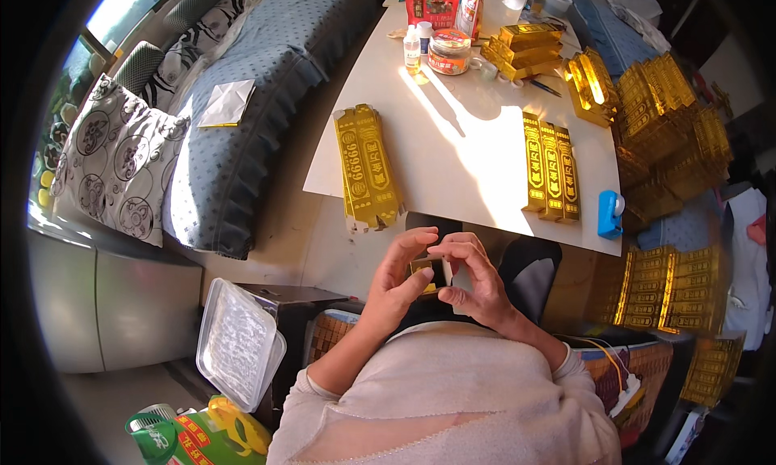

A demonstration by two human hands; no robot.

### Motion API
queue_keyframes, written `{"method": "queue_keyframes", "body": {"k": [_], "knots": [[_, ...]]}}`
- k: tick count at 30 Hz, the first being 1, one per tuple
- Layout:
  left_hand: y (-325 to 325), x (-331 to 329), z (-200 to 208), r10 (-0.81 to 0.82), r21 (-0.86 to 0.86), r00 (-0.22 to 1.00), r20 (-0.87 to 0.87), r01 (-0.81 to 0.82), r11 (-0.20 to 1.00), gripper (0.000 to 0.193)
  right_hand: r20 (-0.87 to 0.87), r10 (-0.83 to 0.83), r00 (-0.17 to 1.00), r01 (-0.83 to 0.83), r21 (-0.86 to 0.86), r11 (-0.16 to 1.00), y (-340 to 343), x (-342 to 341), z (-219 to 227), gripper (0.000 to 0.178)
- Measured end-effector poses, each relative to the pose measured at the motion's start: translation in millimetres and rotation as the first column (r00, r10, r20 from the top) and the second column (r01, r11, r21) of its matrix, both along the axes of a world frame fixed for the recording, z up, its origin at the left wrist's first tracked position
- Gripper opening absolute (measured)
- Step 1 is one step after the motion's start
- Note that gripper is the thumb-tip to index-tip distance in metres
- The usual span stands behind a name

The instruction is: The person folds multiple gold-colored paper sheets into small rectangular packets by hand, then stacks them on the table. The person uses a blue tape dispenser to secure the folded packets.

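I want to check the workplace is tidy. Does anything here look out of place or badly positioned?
Yes. The flat stack of gold cardboard pieces at the left of the white table juts over its near edge. The blue tape dispenser also sits right at the edge. Both hands hold a small gold piece normally.

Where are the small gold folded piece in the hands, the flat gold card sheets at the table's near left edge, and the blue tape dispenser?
small gold folded piece (426, 270), head view, its visible gold face between the fingers
flat gold card sheets (366, 165), head view, middle of the top sheet
blue tape dispenser (608, 214), head view, its blue body
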State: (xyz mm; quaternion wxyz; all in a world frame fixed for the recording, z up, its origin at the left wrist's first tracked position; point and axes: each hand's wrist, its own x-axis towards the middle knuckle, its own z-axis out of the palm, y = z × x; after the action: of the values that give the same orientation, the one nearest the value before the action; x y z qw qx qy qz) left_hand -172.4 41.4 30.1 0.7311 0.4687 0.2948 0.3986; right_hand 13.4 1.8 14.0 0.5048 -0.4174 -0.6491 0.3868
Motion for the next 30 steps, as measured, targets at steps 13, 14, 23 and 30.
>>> {"method": "queue_keyframes", "body": {"k": [13, 14, 23, 30], "knots": [[-10, 8, -17, 0.175, 0.401, 0.981, -0.078, -0.130, 0.907, 0.025, -0.603, -0.020, 0.798, -0.227, -0.330, 0.916, -1, 6, 9, 0.022], [-10, 9, -17, 0.167, 0.393, 0.982, -0.092, -0.118, 0.912, 0.025, -0.603, -0.040, 0.797, -0.216, -0.346, 0.913, -1, 5, 8, 0.024], [-14, 13, -19, 0.062, 0.335, 0.982, -0.176, 0.001, 0.942, 0.037, -0.521, -0.074, 0.851, -0.165, -0.397, 0.903, -2, 11, 12, 0.015], [-14, 9, -15, 0.122, 0.476, 0.945, -0.304, 0.040, 0.878, 0.066, -0.374, -0.095, 0.922, -0.064, -0.392, 0.918, -3, 14, 10, 0.016]]}}
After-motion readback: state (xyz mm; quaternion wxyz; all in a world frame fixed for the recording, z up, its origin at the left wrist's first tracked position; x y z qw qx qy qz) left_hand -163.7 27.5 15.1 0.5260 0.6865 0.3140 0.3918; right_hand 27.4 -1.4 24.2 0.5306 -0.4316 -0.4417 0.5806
